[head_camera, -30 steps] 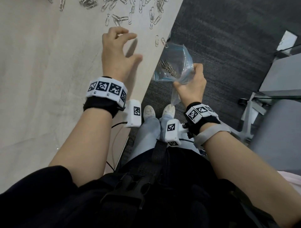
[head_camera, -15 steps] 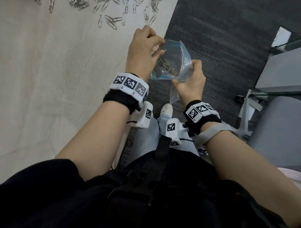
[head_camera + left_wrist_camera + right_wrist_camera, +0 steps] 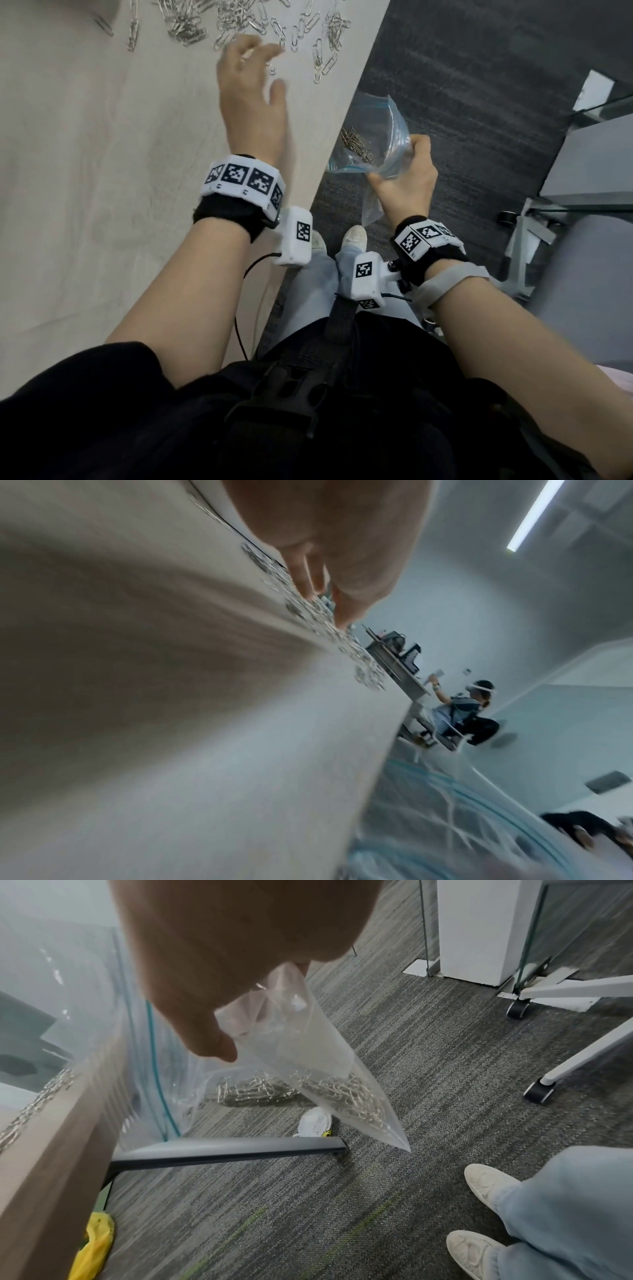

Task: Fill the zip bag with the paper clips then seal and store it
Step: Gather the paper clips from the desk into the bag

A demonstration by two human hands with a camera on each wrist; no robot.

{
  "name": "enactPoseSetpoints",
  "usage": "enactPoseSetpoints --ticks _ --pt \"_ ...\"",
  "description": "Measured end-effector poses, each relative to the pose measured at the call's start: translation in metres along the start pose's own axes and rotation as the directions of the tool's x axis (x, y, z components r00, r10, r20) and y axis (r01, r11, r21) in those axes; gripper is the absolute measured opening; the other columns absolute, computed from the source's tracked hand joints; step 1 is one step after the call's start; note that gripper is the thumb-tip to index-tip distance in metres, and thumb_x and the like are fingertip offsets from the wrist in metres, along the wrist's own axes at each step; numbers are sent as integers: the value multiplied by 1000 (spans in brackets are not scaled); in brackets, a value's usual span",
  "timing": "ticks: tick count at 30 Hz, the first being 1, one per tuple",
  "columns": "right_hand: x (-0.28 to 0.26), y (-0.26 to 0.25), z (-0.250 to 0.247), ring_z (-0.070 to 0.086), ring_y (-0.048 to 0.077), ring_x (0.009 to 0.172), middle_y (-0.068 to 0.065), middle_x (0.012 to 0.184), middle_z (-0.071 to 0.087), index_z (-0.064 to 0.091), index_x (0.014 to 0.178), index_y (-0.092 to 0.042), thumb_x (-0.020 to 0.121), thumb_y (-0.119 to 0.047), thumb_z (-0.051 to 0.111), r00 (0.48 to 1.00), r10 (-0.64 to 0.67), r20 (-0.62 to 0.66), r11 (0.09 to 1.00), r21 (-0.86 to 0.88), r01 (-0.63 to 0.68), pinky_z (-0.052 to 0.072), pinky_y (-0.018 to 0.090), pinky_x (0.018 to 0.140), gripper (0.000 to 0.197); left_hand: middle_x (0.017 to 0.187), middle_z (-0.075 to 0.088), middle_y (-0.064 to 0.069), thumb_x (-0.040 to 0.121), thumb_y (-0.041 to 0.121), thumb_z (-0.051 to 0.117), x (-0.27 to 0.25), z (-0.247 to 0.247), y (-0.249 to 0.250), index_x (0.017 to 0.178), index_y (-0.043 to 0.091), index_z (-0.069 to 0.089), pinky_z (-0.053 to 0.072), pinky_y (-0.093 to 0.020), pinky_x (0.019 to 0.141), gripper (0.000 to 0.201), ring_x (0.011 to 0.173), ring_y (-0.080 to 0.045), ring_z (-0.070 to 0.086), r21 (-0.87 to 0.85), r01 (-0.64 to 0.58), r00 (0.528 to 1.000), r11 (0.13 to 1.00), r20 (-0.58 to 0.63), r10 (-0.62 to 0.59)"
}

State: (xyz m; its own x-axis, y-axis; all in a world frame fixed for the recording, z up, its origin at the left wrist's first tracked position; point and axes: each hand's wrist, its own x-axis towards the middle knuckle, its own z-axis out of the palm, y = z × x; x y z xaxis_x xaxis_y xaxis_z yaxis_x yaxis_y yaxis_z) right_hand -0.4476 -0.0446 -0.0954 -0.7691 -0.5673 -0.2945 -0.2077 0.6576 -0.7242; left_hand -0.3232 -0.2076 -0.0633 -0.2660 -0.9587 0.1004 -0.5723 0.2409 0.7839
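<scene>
Just off the surface [image 3: 102, 171] edge, the right hand [image 3: 407, 181] grips the open zip bag [image 3: 370, 137]; the left hand [image 3: 251, 89] hovers, fingers spread, over scattered paper clips [image 3: 239, 17]

Beige table [image 3: 102, 171], dark striped carpet [image 3: 428, 1069], white caster legs [image 3: 582, 1053], glass partition [image 3: 534, 926], possibly ceiling strip light [image 3: 537, 515].

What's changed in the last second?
Left hand came from the table to the bag mouth half a second ago with a clip pinched, and has now gone back over the clips, fingers spread and empty. Right hand still grips the open bag beside the table edge.
</scene>
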Motion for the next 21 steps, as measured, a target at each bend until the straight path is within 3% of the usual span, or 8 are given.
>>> enactPoseSetpoints --ticks 2,5,9,12,16,21 --pt "4 -2 1 61 26 97 9 104 62 47 105 -17 63 -19 79 1000 -2 1 1000 -3 2 52 47 86 53 141 38 -16 84 15 52 14 -8 -12 125 11 54 29 -36 114 41 136 -32 31 164 49 999 985 8 -51" --pt "13 -6 5 62 27 95 9 102 63 46 103 -20 63 -21 77 1000 -8 16 1000 -7 8 53 47 84 51 154 14 -20 87 33 47 35 -20 -28 141 10 33 10 -38 120 60 144 -37 6 434 121 990 893 11 -139" --pt "27 -10 9 62 26 95 9 102 64 44 101 -23 63 -20 78 999 6 36 1000 -13 -6 53 46 85 50 156 1 -20 91 49 38 57 -30 -39 148 9 13 4 -44 119 74 145 -34 -3 550 380 917 744 -121 -380" --pt "36 -10 10 62 27 95 9 102 64 43 100 -24 64 -20 78 999 -1 47 1000 -26 2 53 47 83 50 156 -3 -20 91 51 35 72 -33 -46 148 7 7 3 -43 119 76 145 -32 -4 538 490 863 686 -187 -470" --pt "45 -10 13 62 27 95 8 102 64 45 102 -20 64 -22 80 998 -8 69 998 -59 13 52 47 84 52 157 -2 -17 95 48 29 79 -39 -58 147 3 5 0 -43 119 73 146 -29 -3 538 489 857 686 -152 -492" --pt "53 -13 15 61 27 93 9 101 63 46 102 -18 64 -21 78 997 -2 81 999 -53 6 52 47 83 50 158 2 -13 97 38 28 61 -27 -51 146 2 5 -3 -41 119 65 146 -27 -1 513 339 925 788 -29 -379"
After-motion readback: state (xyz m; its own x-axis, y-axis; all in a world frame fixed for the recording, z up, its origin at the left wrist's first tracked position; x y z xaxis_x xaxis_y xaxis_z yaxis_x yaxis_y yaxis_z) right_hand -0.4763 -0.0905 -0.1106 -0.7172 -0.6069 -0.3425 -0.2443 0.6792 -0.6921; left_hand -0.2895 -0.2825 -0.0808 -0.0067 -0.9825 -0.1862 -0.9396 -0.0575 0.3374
